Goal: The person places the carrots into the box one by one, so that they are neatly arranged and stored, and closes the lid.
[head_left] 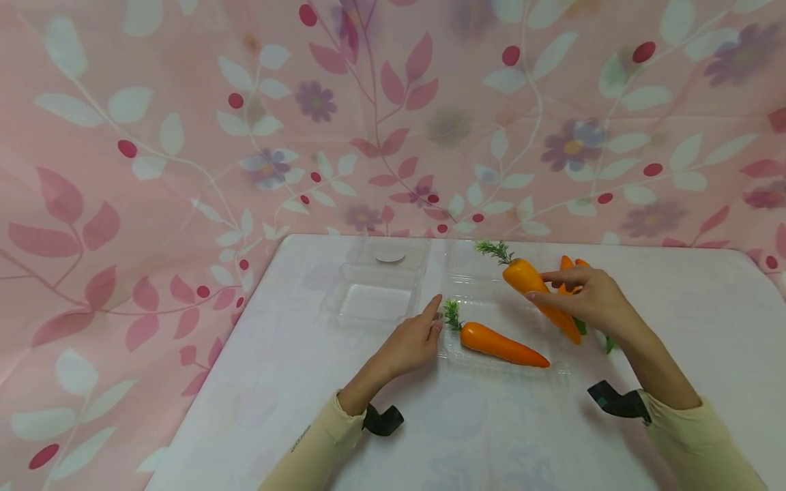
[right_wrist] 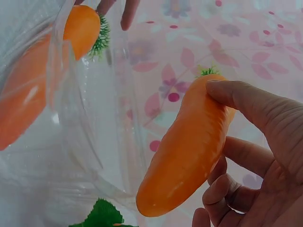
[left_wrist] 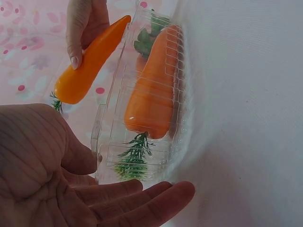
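We see a carrot (head_left: pixel 503 346) lying in a clear container (head_left: pixel 491 311), the left hand (head_left: pixel 413 342) at its left edge, fingers extended. Above the container, the right hand (head_left: pixel 586 300) pinches a second carrot (head_left: pixel 557 319) between thumb and fingers. Farther: another clear container (head_left: pixel 376 301), then floral cloth (head_left: pixel 368 136).

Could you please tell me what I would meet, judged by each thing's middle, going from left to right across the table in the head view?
The leftmost clear container, the left hand, the lying carrot, the held carrot, the right hand.
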The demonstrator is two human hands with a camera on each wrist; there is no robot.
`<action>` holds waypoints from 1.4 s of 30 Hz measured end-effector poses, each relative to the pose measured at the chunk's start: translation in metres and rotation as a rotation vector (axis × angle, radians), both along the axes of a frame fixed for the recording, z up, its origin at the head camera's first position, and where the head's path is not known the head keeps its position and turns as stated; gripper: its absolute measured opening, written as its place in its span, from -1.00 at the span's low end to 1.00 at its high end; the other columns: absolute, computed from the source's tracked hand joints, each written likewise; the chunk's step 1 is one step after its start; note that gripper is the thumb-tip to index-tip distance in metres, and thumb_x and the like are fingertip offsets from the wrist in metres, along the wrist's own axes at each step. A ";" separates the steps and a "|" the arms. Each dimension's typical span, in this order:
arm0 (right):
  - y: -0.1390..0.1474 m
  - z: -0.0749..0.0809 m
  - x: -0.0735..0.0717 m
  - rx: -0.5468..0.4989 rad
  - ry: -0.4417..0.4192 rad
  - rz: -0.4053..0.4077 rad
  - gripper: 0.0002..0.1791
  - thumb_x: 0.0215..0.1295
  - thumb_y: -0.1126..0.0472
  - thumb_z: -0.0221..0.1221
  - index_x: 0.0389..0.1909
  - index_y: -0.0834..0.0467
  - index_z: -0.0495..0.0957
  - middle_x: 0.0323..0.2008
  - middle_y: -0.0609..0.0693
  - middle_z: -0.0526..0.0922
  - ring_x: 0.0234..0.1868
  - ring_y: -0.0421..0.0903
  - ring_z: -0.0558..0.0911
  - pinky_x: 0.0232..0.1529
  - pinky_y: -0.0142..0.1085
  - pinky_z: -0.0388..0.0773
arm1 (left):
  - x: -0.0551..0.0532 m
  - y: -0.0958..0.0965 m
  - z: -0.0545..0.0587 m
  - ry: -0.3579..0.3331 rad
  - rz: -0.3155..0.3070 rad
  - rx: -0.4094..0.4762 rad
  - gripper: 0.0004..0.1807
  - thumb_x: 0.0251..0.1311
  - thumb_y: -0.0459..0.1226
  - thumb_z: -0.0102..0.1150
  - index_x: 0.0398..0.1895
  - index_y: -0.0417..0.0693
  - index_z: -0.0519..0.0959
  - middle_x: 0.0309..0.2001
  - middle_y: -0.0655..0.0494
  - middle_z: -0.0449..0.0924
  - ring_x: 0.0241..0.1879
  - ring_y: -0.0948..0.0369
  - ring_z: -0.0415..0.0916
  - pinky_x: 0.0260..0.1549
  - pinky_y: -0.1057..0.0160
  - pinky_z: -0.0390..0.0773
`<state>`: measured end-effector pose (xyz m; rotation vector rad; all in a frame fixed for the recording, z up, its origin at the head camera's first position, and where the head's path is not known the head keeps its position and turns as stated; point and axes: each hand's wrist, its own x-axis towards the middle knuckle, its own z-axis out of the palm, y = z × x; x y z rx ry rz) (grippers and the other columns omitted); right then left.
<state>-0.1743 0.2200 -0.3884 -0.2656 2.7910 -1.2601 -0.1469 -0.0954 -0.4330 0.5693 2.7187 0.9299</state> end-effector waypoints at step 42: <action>-0.038 -0.033 0.000 0.089 -0.002 0.144 -0.40 0.05 -0.16 0.45 0.02 0.16 0.70 -0.18 0.04 0.57 -0.15 0.03 0.44 -0.29 -0.22 0.44 | 0.000 0.002 0.002 -0.017 0.012 -0.023 -0.39 0.52 -0.25 -0.16 0.56 -0.14 0.01 0.25 -0.13 0.48 0.23 0.03 0.45 0.19 0.02 0.42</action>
